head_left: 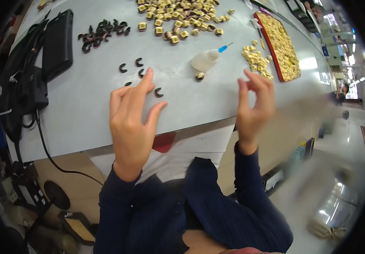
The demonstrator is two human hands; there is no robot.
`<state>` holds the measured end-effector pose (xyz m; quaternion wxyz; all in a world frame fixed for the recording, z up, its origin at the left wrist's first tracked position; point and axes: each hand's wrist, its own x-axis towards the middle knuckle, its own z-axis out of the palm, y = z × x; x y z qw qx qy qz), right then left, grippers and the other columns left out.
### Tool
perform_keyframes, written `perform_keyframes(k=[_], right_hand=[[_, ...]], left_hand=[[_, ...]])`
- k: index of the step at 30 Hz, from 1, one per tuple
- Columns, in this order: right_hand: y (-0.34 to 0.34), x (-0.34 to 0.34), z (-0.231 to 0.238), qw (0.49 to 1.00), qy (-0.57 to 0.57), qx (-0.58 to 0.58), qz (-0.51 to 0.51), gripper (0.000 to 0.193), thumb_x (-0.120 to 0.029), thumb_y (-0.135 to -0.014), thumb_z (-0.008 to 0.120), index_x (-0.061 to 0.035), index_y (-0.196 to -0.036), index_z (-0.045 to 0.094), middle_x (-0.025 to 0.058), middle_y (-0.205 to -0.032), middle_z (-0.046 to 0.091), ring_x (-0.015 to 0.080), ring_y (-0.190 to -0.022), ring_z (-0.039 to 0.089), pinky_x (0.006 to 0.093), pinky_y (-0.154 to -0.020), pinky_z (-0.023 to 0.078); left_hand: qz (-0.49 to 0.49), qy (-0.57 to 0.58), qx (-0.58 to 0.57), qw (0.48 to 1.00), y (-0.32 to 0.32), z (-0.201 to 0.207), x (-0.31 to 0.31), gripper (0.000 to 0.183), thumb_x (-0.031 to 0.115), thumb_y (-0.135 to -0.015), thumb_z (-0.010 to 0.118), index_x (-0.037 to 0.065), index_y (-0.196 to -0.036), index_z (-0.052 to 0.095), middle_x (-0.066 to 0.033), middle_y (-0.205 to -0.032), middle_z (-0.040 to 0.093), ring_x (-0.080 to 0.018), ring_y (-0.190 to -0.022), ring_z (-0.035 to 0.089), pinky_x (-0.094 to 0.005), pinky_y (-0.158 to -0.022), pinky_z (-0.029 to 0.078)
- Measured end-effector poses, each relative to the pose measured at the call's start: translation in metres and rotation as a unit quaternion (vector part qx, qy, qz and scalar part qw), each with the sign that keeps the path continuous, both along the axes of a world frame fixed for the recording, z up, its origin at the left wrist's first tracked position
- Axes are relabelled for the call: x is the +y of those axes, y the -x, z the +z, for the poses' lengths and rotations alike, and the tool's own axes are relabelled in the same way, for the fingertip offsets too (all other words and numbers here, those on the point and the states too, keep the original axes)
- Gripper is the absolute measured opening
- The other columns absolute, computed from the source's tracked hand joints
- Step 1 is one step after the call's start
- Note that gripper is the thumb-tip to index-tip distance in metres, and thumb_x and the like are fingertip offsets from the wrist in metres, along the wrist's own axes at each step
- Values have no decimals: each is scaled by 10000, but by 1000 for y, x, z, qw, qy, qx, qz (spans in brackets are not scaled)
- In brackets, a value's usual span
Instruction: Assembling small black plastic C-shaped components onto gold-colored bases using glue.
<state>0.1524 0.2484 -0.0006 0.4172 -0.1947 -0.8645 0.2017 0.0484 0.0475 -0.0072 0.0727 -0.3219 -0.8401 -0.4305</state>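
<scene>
Left of the bottle (203, 62), left hand (129, 114) spread, released, beside black clips (158, 94), likely unfitted; right of it, I can't tell if right hand (255, 106) grips. Beyond it, yellow-black pieces (159, 31) look done.

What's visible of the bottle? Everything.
The bottle is whitish and translucent, likely plastic, with a blue nozzle and needle pointing away and right. It's on the grey table; whether standing or lying is unclear. A yellowish part sits at its near end, perhaps touching. Neither the left hand nor right hand touches it.
</scene>
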Motion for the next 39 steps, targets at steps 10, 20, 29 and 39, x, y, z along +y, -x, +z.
perform_keyframes(k=[10,20,29,39], right_hand=[[27,90,-2,981,-122,-149,-29,165,-122,-808,738,-4,-913,690,105,-897,616,253,-877,588,332,-768,459],[21,74,-2,997,-8,8,80,155,47,-784,712,15,-894,607,134,-984,678,189,-844,668,271,-725,532],[4,-35,-14,917,295,38,266,295,205,-731,643,59,-987,645,167,-967,652,188,-821,649,269,-681,561],[21,-63,-14,907,246,10,343,253,160,-816,598,55,-1045,584,221,-987,637,270,-859,666,330,-721,591]], left_hand=[[8,-17,-14,1000,3,-7,2,571,-5,-708,769,99,-1244,603,-24,-894,708,-173,-836,537,-286,-671,441],[0,-49,17,999,3,-10,6,562,-87,-607,734,43,-1139,610,-40,-812,646,-220,-818,546,-315,-704,483],[-50,-139,-29,989,3,-13,-3,602,1,-620,798,53,-1143,503,-22,-810,673,-164,-806,583,-270,-661,454],[-111,-202,-103,968,10,-9,-15,700,-46,-602,761,40,-1177,372,-73,-834,659,-155,-782,537,-298,-752,428]])
